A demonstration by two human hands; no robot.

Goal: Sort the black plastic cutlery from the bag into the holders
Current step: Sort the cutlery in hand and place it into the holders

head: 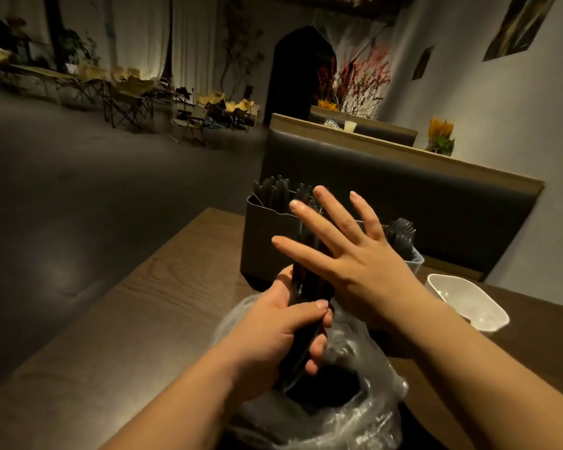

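A single bundle of black plastic cutlery (pixel 309 287) stands upright just above the open mouth of the one clear plastic bag (pixel 364 417). Its pieces are packed too tightly and too darkly to count. The left hand (pixel 273 332) grasps the bundle low down, directly over the bag, with its fingers (pixel 317 347) curled round the handles and the thumb laid across the front. The right hand (pixel 355 264) is above and beyond the bag with its fingers released: four show, straight and spread, lying flat against the upper part of the bundle. More black shapes lie inside the bag, but they are indistinct through the plastic. Two holders stand beyond the bag. One is a dark holder (pixel 267 241), straight behind it, with black cutlery ends (pixel 273 193) rising above its rim. The other is a clear holder (pixel 415 259), behind the bag and to its right, from which a cluster of black forks (pixel 400 232) rises. Neither lot can be counted in this light. To the right of the bag sits one white tub (pixel 468 300). The bag, both holders and the tub all rest on the wooden counter (pixel 143 319). Behind the holders, farthest from the bag, rises the dark padded back of a booth seat (pixel 403 196).
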